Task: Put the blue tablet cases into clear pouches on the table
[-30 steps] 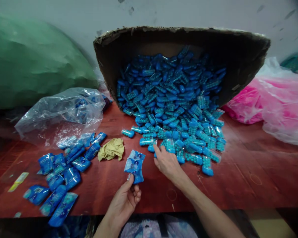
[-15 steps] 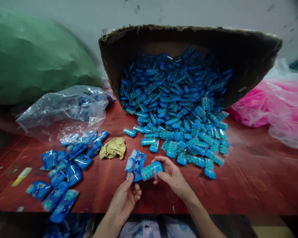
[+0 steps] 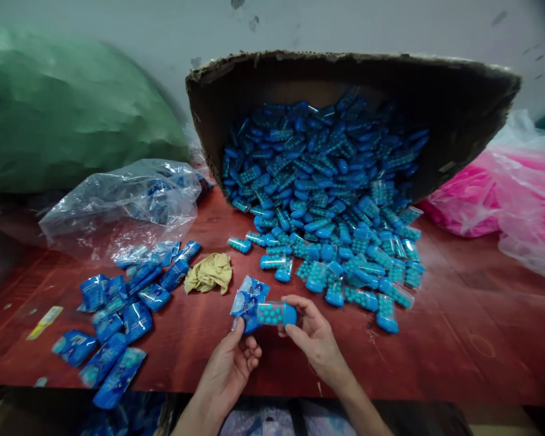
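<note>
Between thumb and fingers, my left hand point(image 3: 236, 357) pinches the lower end of a blue printed wrapper sleeve point(image 3: 249, 298). My right hand point(image 3: 311, 336) grips a small clear container with a blue cap point(image 3: 276, 313) by its capped end; turquoise balls show through its side. The container lies almost level, and its clear end meets or overlaps the sleeve's right edge; whether it is inside the sleeve I cannot tell. Just behind the sleeve is a crumpled yellowish cloth point(image 3: 209, 272).
A tipped cardboard box point(image 3: 345, 63) spills many similar containers point(image 3: 318, 224) onto the red table point(image 3: 472, 327). At left lie several wrapped containers point(image 3: 136, 321), a clear plastic bag point(image 3: 118, 200) and a yellow cutter-like tool point(image 3: 44, 322). Behind are a green sack point(image 3: 72, 109) and pink bags point(image 3: 472, 194).
The container in my right hand has turned from a tilt to nearly level, its capped end lower. My left hand keeps its pinch on the sleeve. The whole view has shifted slightly.
</note>
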The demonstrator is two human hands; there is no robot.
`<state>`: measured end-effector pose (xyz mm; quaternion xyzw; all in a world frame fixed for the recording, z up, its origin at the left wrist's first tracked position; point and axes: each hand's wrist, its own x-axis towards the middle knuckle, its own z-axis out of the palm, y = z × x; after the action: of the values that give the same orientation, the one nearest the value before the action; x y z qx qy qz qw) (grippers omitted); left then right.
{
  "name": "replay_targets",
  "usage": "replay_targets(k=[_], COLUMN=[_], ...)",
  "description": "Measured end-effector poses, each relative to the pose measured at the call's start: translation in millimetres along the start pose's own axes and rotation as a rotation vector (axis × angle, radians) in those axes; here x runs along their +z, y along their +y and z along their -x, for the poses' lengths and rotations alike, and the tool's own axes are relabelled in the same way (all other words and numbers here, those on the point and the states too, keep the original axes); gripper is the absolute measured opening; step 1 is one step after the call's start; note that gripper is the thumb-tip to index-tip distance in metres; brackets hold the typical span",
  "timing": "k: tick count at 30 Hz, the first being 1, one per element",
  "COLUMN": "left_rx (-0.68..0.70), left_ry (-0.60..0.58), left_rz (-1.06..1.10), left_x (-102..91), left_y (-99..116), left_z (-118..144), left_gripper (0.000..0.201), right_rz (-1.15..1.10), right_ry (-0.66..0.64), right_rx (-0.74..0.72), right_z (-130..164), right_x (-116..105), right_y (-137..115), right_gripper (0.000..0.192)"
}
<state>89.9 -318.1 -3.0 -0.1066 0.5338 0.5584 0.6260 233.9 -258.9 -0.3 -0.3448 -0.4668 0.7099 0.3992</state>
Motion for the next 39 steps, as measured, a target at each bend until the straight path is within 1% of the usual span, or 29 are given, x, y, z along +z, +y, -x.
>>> replay_targets(k=[3,6,10,14,16,21,28,32,36,39], left_rx=[-0.018,-0.004,0.033,0.024,0.021,0.037,0.116,0.170,0.180,0.206], left_ry=[0.013,0.011,-0.002,0.010,0.014,0.014,-0.026,-0.078,-0.104,-0.135], left_rz=[0.027,0.045,0.032,0.039,0.037,0.027,-0.013,-0.036,-0.039,-0.048], left_x=[1.0,0.9,1.0,2.3,2.7,2.2,-1.9,-6.3,-8.5,-9.3], left_y=[1.0,3.3,5.3,5.2,5.1,4.7,5.2,6.6,8.1,9.1], left_z=[0.0,-1.2,-1.4,-0.2,0.2,-0.4,-5.5,-8.9,-10.9,-10.6], left_gripper=[0.012,0.013,0.013,0.012,0.013,0.013,0.015,0.016,0.019,0.020], right_rz=[0.017,0.025,0.085,0.175,0.194,0.198,0.131,0.065,0.039,-0.014], right_ry=[0.024,0.044,0.047,0.059,0.063,0.046,0.016,0.049,0.076,0.090], right_rx=[-0.022,-0.051,-0.130,-0.226,-0.250,-0.244,-0.210,-0.147,-0.118,-0.088], right_z=[4.6,6.4,6.0,6.6,7.4,9.6,13.0,15.2,17.9,18.6], right_x=[2.8,1.6,-2.3,-4.1,-4.1,-3.7,-1.0,1.9,3.5,5.4], right_y=[4.6,7.7,12.2,18.7,21.6,25.9,29.3,32.8,39.7,39.8], right_gripper=[0.031,0.031,0.031,0.029,0.029,0.030,0.034,0.033,0.033,0.034])
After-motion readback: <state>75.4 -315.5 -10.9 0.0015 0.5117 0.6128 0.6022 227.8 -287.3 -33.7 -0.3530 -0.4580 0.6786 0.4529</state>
